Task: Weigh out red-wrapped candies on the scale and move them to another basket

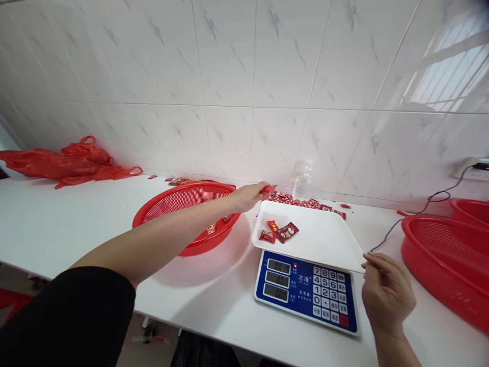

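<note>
My left hand [249,198] reaches across to the back of the table, its fingers closed on a small red packet [269,189]. Just beyond the hand, a row of small red packets [294,201] lies along the wall. A white tray [324,232] rests on the blue digital scale [305,290]. In its left part lie a dark red packet [287,233], a small red-and-orange packet [272,226] and a red packet [267,236]. My right hand [385,290] pinches the tray's near right corner between thumb and fingers.
A red mesh basket [148,210] with a few packets stands left, partly behind my left arm. More red baskets [439,255] stand at right. Red plastic bags [72,160] lie far left. A clear plastic bottle [303,181] stands by the wall; a black cable [424,206] runs to a socket.
</note>
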`<state>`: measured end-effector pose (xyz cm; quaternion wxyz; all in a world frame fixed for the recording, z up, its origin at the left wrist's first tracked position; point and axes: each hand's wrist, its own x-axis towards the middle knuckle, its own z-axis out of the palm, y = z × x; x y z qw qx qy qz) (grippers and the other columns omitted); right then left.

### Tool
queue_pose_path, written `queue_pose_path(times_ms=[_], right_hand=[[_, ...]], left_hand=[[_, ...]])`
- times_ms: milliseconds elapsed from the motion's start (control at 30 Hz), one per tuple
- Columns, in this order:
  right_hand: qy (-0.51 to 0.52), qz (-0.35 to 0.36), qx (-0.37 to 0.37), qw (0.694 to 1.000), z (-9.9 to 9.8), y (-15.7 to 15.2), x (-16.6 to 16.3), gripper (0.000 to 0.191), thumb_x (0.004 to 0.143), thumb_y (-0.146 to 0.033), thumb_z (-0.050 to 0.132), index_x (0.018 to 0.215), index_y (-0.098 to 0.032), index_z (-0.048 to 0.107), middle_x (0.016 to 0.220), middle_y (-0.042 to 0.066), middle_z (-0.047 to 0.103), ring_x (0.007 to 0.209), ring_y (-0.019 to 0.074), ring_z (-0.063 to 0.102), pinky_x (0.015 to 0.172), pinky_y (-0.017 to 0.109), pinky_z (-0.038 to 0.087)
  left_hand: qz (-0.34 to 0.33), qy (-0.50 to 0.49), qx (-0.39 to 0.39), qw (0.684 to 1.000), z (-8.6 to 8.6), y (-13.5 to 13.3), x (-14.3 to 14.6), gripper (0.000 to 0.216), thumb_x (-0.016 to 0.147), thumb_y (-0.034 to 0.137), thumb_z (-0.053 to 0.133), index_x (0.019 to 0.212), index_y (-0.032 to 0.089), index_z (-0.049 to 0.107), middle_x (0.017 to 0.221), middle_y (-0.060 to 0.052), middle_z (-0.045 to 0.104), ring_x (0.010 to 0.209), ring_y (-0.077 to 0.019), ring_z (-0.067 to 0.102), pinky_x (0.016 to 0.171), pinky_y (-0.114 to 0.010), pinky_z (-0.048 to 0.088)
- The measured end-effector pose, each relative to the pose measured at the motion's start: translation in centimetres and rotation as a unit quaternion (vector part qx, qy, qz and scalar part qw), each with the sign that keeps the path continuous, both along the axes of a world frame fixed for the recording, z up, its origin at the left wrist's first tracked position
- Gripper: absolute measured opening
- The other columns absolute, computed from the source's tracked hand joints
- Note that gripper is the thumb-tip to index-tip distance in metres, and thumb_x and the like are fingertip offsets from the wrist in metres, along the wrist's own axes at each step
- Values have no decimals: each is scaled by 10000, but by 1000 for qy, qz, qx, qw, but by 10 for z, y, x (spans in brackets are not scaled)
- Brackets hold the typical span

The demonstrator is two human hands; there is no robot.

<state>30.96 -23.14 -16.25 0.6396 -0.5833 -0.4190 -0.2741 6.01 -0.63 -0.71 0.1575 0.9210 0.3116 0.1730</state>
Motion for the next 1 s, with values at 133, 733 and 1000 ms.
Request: queue_pose_path(times_ms=[133, 733, 1000], right_hand=[[1, 9, 4, 1000, -1, 2, 2, 113, 835, -187, 580, 819, -150, 686, 871, 86, 655, 754, 199, 639, 589, 330, 541], [-2, 4, -32, 999, 4, -3, -5, 116, 832, -200, 590, 813, -143, 690, 876, 95, 659, 772, 214, 632, 632, 353, 538], [1, 6, -40, 999, 3, -2, -4, 112, 838, -192, 584, 830, -140, 683, 874, 96, 655, 763, 206, 624, 625, 349, 541]], left_hand=[[-88, 115, -117, 983, -9, -11, 25, 396, 790, 363, 609, 1173, 263, 628, 1159, -40, 690, 1066, -219, 606, 930, -306, 417], [261, 285, -228, 894, -56, 64, -142, 663, 501, 360, 816, 1114, 188, 633, 1047, -174, 675, 913, -358, 636, 694, -414, 533], [205, 229, -292, 906, -74, 75, -91, 731, 510, 340, 769, 1206, 256, 561, 917, -89, 689, 655, -238, 647, 570, -371, 543]])
